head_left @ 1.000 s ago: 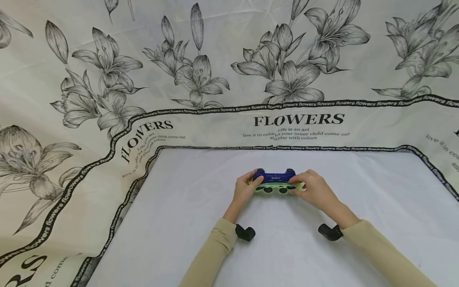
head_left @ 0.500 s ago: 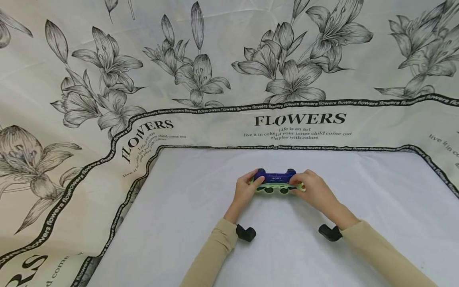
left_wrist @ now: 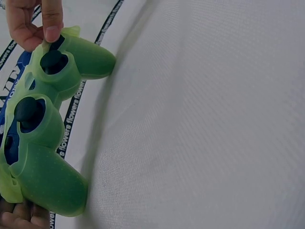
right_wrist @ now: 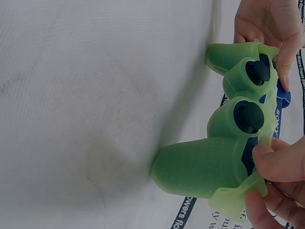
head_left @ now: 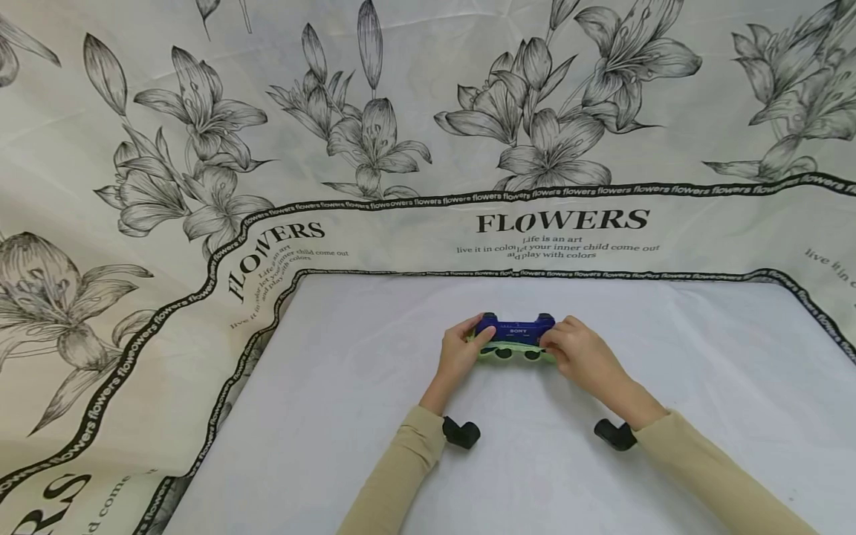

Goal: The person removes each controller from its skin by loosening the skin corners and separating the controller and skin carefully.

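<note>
A blue game controller (head_left: 517, 329) marked SONY is held up by both hands, its top edge and shoulder buttons showing in the head view. Around its handles sits a light green, translucent silicone cover (right_wrist: 200, 167); both dark thumbsticks poke through the cover's openings. The left hand (head_left: 457, 357) grips the controller's left end, thumb on the top edge. At the right end, the right hand (head_left: 588, 358) pinches the cover's loose edge between thumb and fingers, as the right wrist view shows. There a flap of cover (right_wrist: 233, 200) stands away from the blue shell.
White cloth (head_left: 528, 468) covers the surface beneath the hands. Behind and to the left rises a fabric backdrop (head_left: 401, 163) printed with flowers and lettering. Dark wrist-camera mounts (head_left: 461, 432) sit at both wrists, beside beige sleeves.
The right hand's fingers have shifted slightly along the cover's right edge; the bit of green that showed beside them is now hidden. The left hand keeps its grip.
</note>
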{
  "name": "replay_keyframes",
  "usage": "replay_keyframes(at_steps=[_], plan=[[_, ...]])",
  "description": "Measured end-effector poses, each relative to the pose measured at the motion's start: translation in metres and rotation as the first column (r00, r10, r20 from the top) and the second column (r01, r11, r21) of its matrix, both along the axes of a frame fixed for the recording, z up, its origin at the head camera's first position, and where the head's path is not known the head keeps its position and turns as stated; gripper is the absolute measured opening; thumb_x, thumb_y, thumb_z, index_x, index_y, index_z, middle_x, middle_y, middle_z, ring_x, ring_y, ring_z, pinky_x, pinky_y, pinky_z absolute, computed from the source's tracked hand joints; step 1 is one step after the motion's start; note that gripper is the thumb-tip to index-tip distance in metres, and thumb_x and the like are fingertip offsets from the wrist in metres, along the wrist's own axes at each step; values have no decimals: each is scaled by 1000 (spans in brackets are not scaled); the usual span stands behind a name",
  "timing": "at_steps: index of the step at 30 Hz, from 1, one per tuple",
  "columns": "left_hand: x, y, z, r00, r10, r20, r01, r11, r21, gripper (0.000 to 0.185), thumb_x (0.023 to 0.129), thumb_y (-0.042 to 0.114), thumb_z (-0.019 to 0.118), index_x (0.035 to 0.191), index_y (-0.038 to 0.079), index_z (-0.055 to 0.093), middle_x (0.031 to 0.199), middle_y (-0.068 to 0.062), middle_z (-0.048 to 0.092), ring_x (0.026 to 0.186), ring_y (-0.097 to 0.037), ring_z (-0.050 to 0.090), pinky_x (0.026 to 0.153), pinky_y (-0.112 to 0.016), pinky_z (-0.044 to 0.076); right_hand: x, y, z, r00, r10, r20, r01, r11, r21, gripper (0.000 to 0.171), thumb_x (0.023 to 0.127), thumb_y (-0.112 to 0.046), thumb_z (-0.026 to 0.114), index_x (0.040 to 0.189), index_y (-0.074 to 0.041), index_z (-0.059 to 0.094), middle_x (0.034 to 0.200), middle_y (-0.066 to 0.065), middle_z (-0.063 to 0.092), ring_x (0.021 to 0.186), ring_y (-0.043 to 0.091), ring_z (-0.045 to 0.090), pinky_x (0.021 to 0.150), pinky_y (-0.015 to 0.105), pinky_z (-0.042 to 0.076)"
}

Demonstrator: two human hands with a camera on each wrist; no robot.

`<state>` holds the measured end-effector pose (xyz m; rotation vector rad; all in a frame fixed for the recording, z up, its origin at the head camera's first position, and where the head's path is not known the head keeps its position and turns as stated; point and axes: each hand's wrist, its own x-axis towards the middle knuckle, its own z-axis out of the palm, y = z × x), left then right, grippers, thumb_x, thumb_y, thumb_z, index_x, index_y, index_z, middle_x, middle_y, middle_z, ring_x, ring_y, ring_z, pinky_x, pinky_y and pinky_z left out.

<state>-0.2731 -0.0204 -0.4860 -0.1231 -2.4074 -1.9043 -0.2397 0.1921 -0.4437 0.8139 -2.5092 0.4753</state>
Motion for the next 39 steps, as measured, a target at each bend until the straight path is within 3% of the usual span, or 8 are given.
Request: replay_keyframes(at_steps=[9, 14, 22, 39], plan=[[0, 0, 1, 1000, -3, -16, 4, 1000, 9, 44, 91, 26, 67, 128, 3, 61, 130, -13, 62, 122, -24, 58, 103, -37, 47, -1, -1, -3, 999, -31, 40, 30, 999, 40, 20, 68, -7, 85, 79, -7, 69, 76, 2, 66, 76, 17, 53, 66, 32, 52], [0, 0, 1, 1000, 3, -18, -3, 1000, 11, 43, 90, 25, 68, 127, 3, 61, 129, -13, 62, 122, -24, 58, 103, -37, 47, -2, -3, -6, 998, -53, 37, 53, 999, 14, 24, 65, -15, 88, 78, -8, 69, 76, 2, 66, 76, 16, 52, 67, 34, 51], [0, 2, 1, 999, 21, -28, -21, 1000, 6, 42, 89, 23, 69, 124, 2, 63, 126, -13, 64, 119, -24, 60, 99, -36, 49, -2, -5, -6, 999, -40, 20, 40, 999, 11, 18, 69, -10, 85, 74, -8, 68, 74, 1, 65, 74, 15, 46, 65, 33, 46], [0, 5, 3, 997, 76, -7, -76, 997, 16, 39, 86, 22, 72, 121, 4, 66, 123, -12, 66, 117, -23, 61, 99, -37, 49, 4, 2, 0, 992, 22, 123, -25, 999, 23, 11, 74, -9, 82, 78, -11, 72, 79, -2, 65, 81, 15, 46, 73, 36, 48]])
